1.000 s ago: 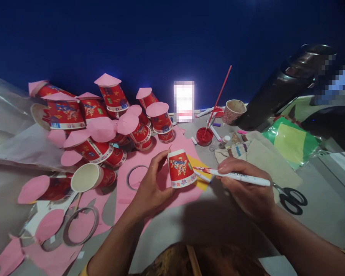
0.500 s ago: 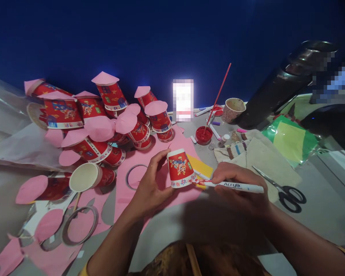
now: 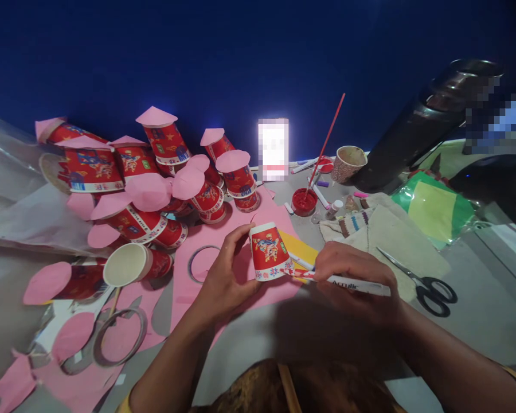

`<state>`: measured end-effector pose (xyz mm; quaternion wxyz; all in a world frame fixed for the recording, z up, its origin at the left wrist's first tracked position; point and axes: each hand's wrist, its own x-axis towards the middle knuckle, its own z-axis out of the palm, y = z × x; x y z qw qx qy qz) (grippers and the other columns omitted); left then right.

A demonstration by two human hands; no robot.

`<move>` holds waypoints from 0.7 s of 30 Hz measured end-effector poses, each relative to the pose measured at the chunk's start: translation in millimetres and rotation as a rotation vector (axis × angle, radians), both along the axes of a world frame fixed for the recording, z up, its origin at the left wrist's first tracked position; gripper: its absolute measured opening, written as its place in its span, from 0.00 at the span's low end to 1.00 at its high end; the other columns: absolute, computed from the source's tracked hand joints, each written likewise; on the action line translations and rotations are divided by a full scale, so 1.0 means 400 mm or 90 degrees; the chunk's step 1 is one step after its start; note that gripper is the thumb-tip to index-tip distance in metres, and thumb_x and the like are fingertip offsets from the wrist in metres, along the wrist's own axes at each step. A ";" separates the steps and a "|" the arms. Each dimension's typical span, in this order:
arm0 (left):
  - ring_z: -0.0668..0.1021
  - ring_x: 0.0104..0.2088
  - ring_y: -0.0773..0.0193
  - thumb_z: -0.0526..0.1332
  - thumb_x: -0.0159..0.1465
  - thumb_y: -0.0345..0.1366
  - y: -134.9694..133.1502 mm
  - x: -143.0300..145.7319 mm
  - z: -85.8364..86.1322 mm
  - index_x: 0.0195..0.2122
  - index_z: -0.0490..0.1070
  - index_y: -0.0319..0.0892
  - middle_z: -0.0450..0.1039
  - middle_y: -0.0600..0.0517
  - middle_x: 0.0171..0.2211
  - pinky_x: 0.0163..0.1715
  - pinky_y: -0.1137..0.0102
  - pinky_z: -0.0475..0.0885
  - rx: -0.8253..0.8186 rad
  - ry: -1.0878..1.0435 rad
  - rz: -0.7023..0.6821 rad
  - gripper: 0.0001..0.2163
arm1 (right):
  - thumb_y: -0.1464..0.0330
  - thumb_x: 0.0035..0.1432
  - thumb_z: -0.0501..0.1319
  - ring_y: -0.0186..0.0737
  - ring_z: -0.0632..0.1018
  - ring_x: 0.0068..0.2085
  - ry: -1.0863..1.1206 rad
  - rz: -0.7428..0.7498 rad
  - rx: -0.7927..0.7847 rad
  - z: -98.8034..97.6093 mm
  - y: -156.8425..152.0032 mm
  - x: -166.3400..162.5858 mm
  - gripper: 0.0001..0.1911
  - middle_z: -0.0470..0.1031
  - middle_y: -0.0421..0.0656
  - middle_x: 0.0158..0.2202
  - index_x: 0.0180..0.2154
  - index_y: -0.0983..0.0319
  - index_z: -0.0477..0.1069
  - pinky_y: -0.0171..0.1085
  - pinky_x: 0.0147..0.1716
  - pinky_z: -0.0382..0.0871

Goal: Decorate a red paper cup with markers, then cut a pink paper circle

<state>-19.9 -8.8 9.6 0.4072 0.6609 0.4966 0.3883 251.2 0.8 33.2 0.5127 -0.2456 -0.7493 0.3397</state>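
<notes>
My left hand (image 3: 227, 272) grips a red paper cup (image 3: 267, 249) from its left side, thumb near the lower rim and fingers at the top. The cup is upside down, with a coloured picture on its wall and a white band of small flowers along the wide rim. In my right hand (image 3: 356, 281) is a white acrylic marker (image 3: 348, 284), its red-smeared tip at the flowered band on the cup's lower right. Pink paper (image 3: 241, 295) lies under the cup, and a yellow sheet (image 3: 298, 248) shows behind it.
Several red cups with pink paper cones (image 3: 157, 135) crowd the left. A tape roll (image 3: 119, 338) lies on pink scraps in front. Behind stand a red paint pot (image 3: 304, 202) with a stick and a patterned cup (image 3: 349, 164). Scissors (image 3: 425, 289) lie on cloth at right; a black flask (image 3: 430, 123) leans behind.
The marker in my right hand has shifted slightly left, its tip moving a little along the cup's white band. My left hand and the cup have hardly moved.
</notes>
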 end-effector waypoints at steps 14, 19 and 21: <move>0.69 0.71 0.48 0.72 0.59 0.30 0.001 -0.005 0.000 0.70 0.58 0.51 0.64 0.44 0.70 0.73 0.50 0.63 0.019 0.022 -0.003 0.39 | 0.79 0.61 0.67 0.41 0.80 0.34 -0.008 0.003 -0.016 -0.009 -0.001 0.008 0.10 0.81 0.46 0.33 0.41 0.61 0.79 0.41 0.36 0.74; 0.68 0.72 0.48 0.72 0.59 0.30 0.001 -0.006 0.000 0.70 0.58 0.53 0.63 0.45 0.71 0.73 0.51 0.63 0.017 0.029 0.002 0.40 | 0.78 0.61 0.67 0.41 0.80 0.33 -0.002 -0.013 -0.018 -0.004 -0.002 0.009 0.09 0.81 0.45 0.33 0.41 0.60 0.79 0.40 0.34 0.73; 0.68 0.72 0.48 0.73 0.59 0.31 0.001 -0.005 0.002 0.70 0.58 0.52 0.63 0.45 0.71 0.73 0.51 0.63 0.014 0.033 0.006 0.40 | 0.77 0.61 0.66 0.40 0.80 0.31 -0.008 -0.058 -0.014 0.001 -0.002 0.009 0.08 0.80 0.43 0.32 0.40 0.59 0.78 0.39 0.33 0.73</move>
